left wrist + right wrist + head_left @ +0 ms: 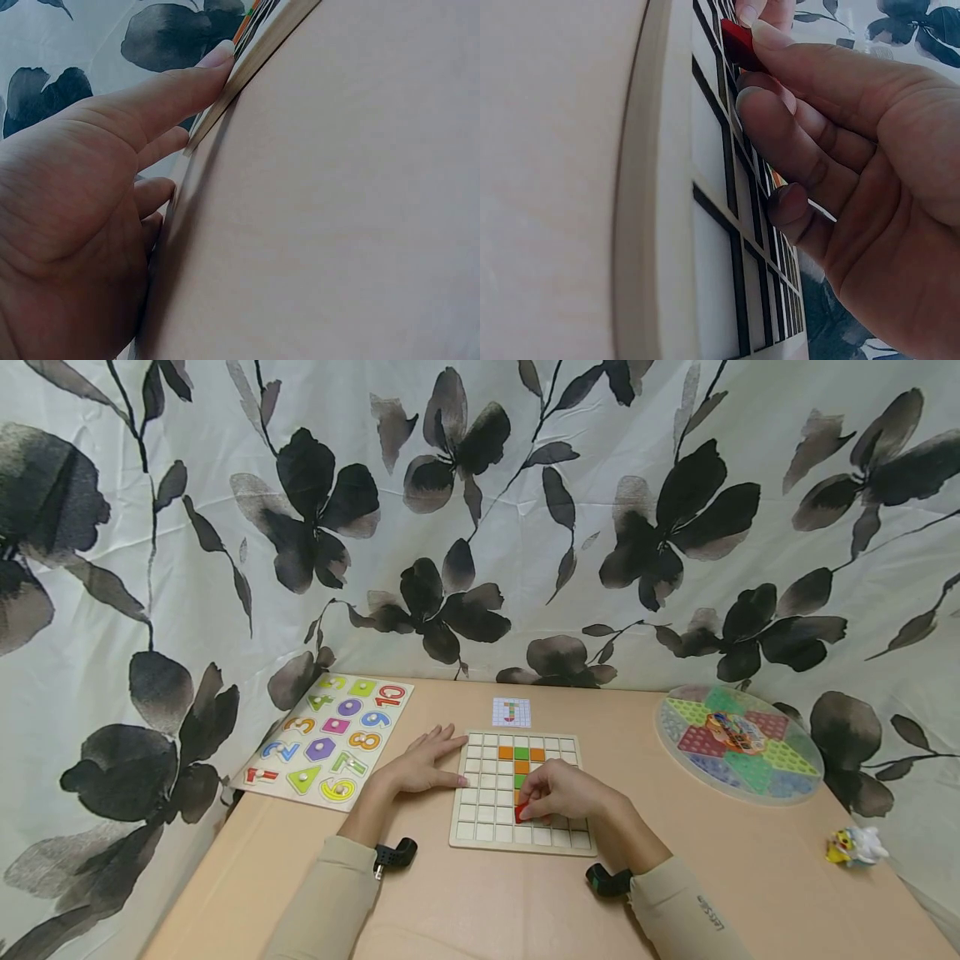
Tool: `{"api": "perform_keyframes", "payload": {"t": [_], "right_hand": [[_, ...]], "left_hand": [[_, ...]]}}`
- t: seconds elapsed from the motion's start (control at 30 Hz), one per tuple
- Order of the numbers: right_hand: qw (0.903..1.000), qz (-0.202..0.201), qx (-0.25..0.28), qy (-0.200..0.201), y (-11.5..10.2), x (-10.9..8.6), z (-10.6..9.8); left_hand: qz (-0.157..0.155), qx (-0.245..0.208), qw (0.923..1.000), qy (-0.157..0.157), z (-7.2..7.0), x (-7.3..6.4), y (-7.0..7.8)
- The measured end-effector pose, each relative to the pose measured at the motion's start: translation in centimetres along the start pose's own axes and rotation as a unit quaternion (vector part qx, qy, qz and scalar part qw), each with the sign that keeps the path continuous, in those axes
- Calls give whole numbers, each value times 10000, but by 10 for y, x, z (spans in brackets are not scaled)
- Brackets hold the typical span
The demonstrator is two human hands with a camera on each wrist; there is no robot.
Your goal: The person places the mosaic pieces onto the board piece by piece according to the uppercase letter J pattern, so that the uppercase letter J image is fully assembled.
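Observation:
A wooden grid board (pixel 483 835) lies on the table, holding orange and green square tiles (pixel 521 753) in a short row with a column below. My right hand (pixel 566 789) pinches a red tile (pixel 742 46) between thumb and fingertips, low over the board at the column's lower end. In the right wrist view the tile is tilted against the grid. My left hand (pixel 420 766) spreads along the board's left side, its thumb touching the edge and its fingers extended. Behind the board lies a small pattern card (pixel 512 712) with a coloured J-like figure.
To the left lies a number and shape puzzle board (pixel 322 747). On the right sits a round multicoloured star board (pixel 738 743), with a small yellow-and-white figurine (pixel 855 846) near the table's right edge. A floral curtain (pixel 555 527) hangs behind the table.

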State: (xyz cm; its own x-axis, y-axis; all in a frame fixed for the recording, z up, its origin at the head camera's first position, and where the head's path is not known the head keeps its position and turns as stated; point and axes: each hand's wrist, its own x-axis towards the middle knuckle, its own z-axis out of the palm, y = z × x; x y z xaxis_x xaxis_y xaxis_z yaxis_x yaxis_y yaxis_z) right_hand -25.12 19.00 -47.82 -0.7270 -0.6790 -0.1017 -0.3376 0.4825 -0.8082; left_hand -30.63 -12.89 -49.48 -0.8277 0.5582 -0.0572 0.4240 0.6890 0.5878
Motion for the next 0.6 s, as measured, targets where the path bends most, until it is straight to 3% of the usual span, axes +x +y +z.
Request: {"api": "perform_keyframes", "payload": {"t": [0.6], "right_hand": [[9994, -181, -277, 54, 3, 2, 1]], "left_hand": [[-8, 22, 10000, -18, -1, -1, 0]]}}
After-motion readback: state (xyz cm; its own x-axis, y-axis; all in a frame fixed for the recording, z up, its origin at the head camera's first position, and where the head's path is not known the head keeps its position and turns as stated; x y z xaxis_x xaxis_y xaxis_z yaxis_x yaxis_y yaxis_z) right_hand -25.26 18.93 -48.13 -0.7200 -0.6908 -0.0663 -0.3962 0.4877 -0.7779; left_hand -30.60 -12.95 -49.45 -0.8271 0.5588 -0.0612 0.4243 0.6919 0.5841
